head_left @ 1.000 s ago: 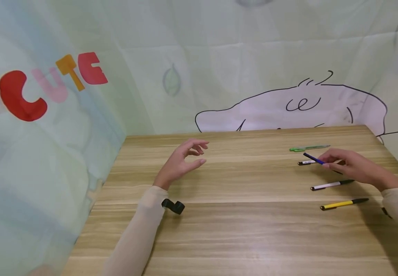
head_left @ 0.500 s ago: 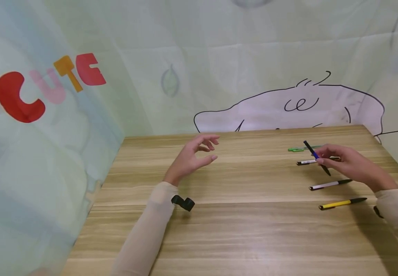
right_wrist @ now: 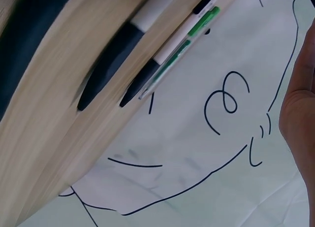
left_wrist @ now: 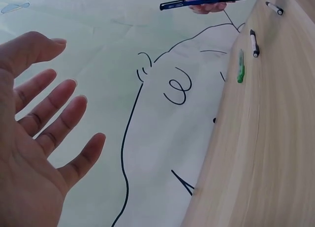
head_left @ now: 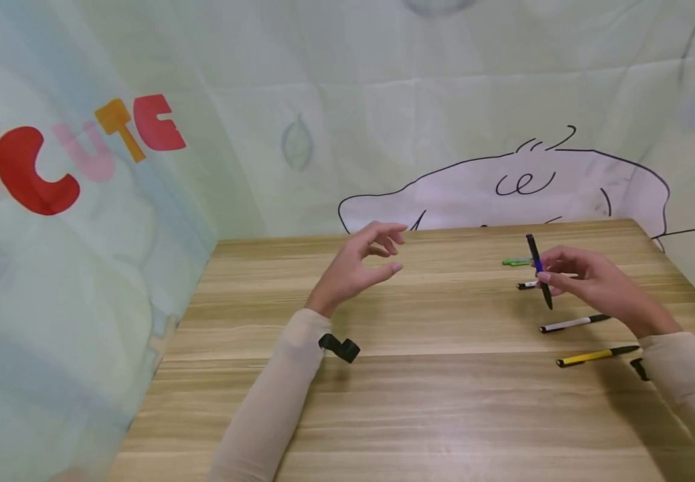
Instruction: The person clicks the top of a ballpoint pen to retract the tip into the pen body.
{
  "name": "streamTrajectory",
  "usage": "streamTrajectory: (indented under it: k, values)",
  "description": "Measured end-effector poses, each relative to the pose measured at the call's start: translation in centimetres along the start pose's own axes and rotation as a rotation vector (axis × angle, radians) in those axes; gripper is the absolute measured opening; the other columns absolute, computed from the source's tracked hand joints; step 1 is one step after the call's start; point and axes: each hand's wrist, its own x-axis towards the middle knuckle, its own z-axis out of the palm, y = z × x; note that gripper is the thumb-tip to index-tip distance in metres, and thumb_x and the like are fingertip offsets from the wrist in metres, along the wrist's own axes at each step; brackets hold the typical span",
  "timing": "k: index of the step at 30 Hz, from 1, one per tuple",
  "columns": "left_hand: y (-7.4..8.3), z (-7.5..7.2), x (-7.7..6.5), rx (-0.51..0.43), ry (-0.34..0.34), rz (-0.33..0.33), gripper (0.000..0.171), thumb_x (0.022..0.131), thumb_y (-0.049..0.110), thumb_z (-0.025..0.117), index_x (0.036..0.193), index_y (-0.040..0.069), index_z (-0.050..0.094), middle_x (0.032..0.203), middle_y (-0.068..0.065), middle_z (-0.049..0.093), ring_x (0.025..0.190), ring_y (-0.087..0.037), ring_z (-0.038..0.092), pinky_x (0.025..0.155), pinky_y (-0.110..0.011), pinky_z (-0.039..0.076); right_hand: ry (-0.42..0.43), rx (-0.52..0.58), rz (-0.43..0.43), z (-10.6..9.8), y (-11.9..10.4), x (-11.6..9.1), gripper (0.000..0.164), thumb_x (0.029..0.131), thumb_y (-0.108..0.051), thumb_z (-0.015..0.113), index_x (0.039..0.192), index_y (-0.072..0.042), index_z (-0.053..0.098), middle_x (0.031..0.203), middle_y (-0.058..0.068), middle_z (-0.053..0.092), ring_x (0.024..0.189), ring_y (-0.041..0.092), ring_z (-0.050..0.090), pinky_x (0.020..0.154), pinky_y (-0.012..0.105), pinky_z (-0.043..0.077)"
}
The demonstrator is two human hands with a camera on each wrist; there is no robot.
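Note:
A blue pen with black ends (head_left: 533, 252) is pinched between the thumb and fingers of my right hand (head_left: 603, 286), held above the table and almost upright in the head view. In the left wrist view the same blue pen (left_wrist: 204, 1) lies across the right fingertips. My left hand (head_left: 353, 266) hovers over the table's far half, its fingers spread and slightly bent, holding nothing. Beneath and behind the right hand lie a green pen (head_left: 514, 262) and a white pen (head_left: 526, 285), both partly hidden. Nearer lie another white pen (head_left: 570, 325) and a yellow pen (head_left: 593, 357).
The wood-grain table (head_left: 420, 408) meets a printed cloth backdrop (head_left: 347, 147) at its far edge and left side. Black straps or mounts sit at both wrists, the left mount (head_left: 341, 348) showing plainly.
My right hand has moved left with the blue pen and turned it from slanting to nearly upright. The left hand has shifted right and farther forward, still holding nothing. The lying pens stayed put.

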Motion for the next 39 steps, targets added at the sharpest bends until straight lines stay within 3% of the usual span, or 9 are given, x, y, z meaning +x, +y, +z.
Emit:
streamTrajectory:
  k: [15,26,32,39]
  values:
    - [1.0,2.4,2.4,-0.004,-0.036,0.073,0.056,0.091,0.014,0.076,0.143,0.021,0.055,0.121,0.004,0.061,0.102,-0.015,0.061,0.097,-0.037,0.054,0.071,0.082,0.008,1.4,-2.8,0.6,0.028,0.100,-0.021,0.067,0.122,-0.007,0.060,0.109,0.008,0.068,0.092,0.017,0.069,0.076,0.031,0.062]
    - [1.4,4.9,4.2,-0.066,-0.037,0.107,0.066,0.087,0.006,0.077,0.146,0.017,0.050,0.122,-0.002,0.059,0.102,-0.015,0.060,0.096,-0.034,0.054,0.059,0.214,-0.075,2.5,-4.9,1.2,0.024,0.099,-0.015,0.067,0.119,-0.004,0.060,0.107,0.012,0.070,0.091,0.020,0.071,0.077,0.037,0.063]
    - [1.5,6.1,5.1,-0.087,-0.031,0.130,0.073,0.084,0.000,0.079,0.148,0.010,0.046,0.124,-0.012,0.058,0.103,-0.023,0.060,0.096,-0.037,0.055,0.085,0.253,-0.128,3.2,-5.7,1.5,0.026,0.098,-0.009,0.068,0.119,0.003,0.058,0.103,0.012,0.068,0.086,0.020,0.071,0.073,0.036,0.063]
    - [1.6,7.1,5.7,-0.087,-0.037,0.142,0.074,0.085,0.003,0.080,0.150,0.013,0.045,0.127,-0.007,0.056,0.107,-0.024,0.059,0.097,-0.032,0.055,0.080,0.259,-0.143,3.6,-6.4,1.7,0.025,0.098,-0.008,0.067,0.119,0.001,0.058,0.102,0.009,0.067,0.087,0.020,0.070,0.074,0.036,0.063]
